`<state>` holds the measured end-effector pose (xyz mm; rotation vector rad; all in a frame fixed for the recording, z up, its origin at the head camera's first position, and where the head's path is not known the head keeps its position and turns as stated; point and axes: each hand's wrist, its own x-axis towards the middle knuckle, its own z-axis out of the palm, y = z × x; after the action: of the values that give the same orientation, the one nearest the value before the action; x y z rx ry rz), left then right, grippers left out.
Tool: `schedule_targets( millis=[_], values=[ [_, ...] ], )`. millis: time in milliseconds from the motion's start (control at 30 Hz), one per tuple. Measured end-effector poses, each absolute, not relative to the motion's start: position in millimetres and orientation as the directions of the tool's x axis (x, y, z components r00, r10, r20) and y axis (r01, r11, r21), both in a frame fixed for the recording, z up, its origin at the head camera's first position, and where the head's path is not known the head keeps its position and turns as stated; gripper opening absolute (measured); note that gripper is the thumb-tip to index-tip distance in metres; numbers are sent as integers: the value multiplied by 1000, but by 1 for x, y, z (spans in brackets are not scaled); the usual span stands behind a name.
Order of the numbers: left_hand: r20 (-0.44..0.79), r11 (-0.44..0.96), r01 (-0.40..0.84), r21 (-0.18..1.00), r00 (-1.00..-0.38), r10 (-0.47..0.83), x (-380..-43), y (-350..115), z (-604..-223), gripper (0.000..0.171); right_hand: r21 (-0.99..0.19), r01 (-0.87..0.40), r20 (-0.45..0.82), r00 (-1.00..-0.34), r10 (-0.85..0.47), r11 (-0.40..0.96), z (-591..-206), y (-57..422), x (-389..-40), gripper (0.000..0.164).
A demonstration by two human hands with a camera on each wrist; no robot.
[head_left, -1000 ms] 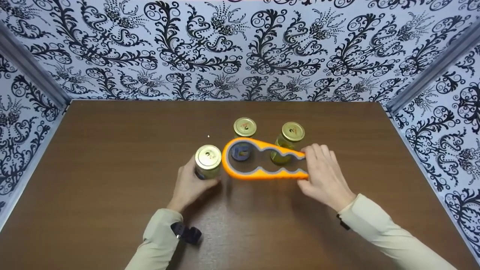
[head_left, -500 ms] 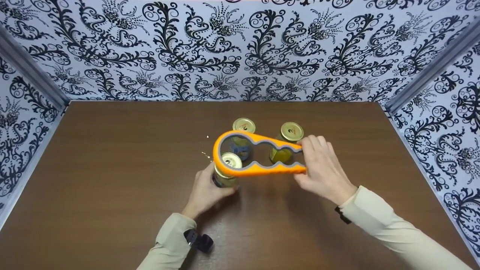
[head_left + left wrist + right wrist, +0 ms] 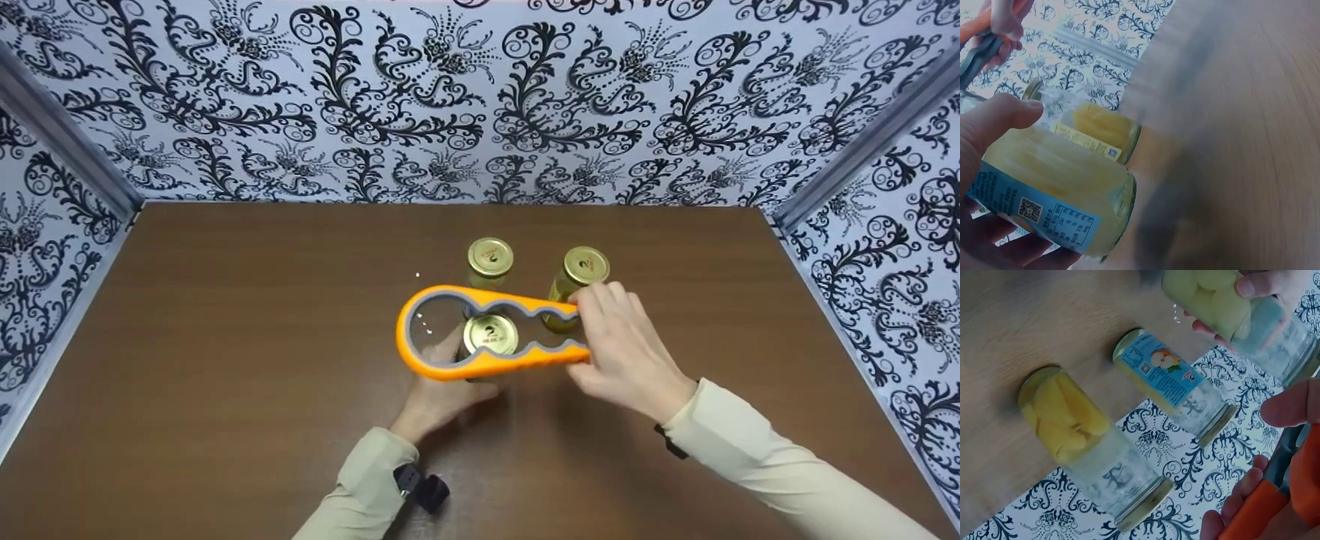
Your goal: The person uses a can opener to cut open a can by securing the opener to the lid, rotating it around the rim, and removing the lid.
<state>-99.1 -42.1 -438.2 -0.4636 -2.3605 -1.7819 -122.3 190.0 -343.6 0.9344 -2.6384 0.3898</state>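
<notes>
My left hand (image 3: 442, 401) grips a glass jar (image 3: 1067, 180) with a blue label and pale fruit pieces inside. Its gold lid (image 3: 490, 335) shows through the opening of an orange and grey jar opener (image 3: 491, 364). My right hand (image 3: 630, 360) holds that opener by its handle end, at the right, with the wide loop pointing left. In the right wrist view, the thumb and fingers wrap round the orange handle (image 3: 1255, 512). The lower part of the held jar is hidden by the opener and hand in the head view.
Behind the held jar stands another blue-labelled jar (image 3: 1162, 374) with a gold lid. To its right is a jar of yellow fruit (image 3: 1072, 422), partly behind the opener. Small white bits (image 3: 418, 274) lie on the brown table (image 3: 262, 337). Patterned walls (image 3: 480, 97) enclose the back and sides.
My left hand has carried the jar to the right. The opener has shifted left, and the jar's lid, earlier left of the loop, now overlaps its opening. The two other jars stay put.
</notes>
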Motion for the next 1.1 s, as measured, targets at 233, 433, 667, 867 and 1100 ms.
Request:
schedule_targets(
  millis=[233, 433, 667, 867, 1100],
  values=[
    [337, 291, 367, 884, -930, 151, -99, -37, -433, 59, -146, -631, 356, -752, -555, 762, -342, 186, -122, 48],
    [343, 310, 370, 876, -929, 142, -97, -35, -431, 48, -133, -634, 343, -751, -564, 762, -342, 185, -122, 44],
    [333, 386, 350, 854, -936, 113, -98, -33, -430, 56, -130, -626, 335, -757, -560, 769, -343, 184, -121, 42],
    [342, 369, 354, 859, -934, 101, -97, -33, -429, 51, -103, -623, 335, -756, -563, 776, -343, 183, -118, 44],
    [329, 346, 339, 875, -940, 92, -95, -34, -427, 43, -11, -621, 318, -745, -586, 784, -339, 180, -112, 42]
  ],
)
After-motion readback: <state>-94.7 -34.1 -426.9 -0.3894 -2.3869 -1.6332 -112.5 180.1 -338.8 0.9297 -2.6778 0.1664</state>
